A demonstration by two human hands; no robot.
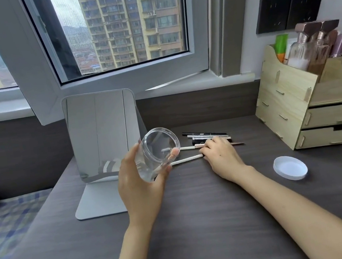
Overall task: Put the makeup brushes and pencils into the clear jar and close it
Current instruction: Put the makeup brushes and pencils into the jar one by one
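Two hands are at work here, and each set of fingers has its own job. The left hand (139, 180) wraps the clear jar (156, 152), thumb on the near wall and fingers (175, 152) curled round the far side, holding it clear of the worktop (205, 226) and tipped so its open mouth faces up and toward the right hand. The right hand (222, 155) lies knuckles-up on the pile of brushes and pencils (209, 136); its fingers are bent down over the sticks, but whether they have pinched one yet I cannot tell.

Just left of those fingertips, two cream-handled brushes (188, 159) run toward the jar, one passing under its rim. Beyond the knuckles lie the dark pencils and liners, side by side. The white lid (290, 167) sits well to the right of the right wrist, inner side up.

The jar looks like thin, light plastic (smooth, so likely slippery), and a grip round its middle suits it. The sticks are stiff, slim and prone to roll; gathering several at mid-length should carry them well.

Further out stand a mirror (103, 134) behind the left hand and a wooden organiser (293, 103) past the lid.
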